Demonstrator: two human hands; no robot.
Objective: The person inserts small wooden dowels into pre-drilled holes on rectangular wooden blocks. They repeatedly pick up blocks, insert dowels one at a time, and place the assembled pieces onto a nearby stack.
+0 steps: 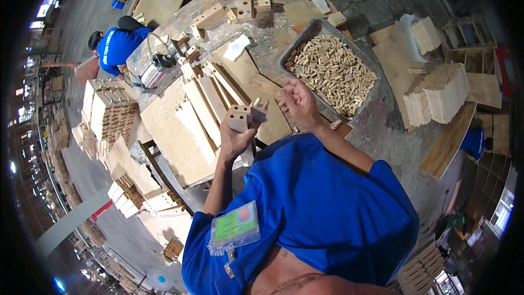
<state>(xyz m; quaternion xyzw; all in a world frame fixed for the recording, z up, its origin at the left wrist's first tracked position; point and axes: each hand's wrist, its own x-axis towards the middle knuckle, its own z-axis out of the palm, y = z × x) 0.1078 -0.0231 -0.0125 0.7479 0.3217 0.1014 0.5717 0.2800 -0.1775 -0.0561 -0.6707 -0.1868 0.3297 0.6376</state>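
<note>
My left hand (234, 141) is closed round pale wooden pieces with drilled ends (239, 117), held upright over the near edge of the work table. Round dark holes show in one end face, and short wooden dowels (257, 102) stick up from the piece beside it. To its right, my right hand (299, 102) hovers by the near left side of a grey tray (282, 61) heaped with loose dowels (333, 71). Its fingers are curled and slightly blurred; whatever they hold, if anything, is hidden.
Long wooden strips (204, 95) lie on a cardboard sheet (164, 125) left of my hands. Drilled blocks (245, 5) stand at the table's far side. Stacked parts (109, 112) rise at left, thin slats (445, 93) at right. A co-worker in blue (121, 46) bends at far left.
</note>
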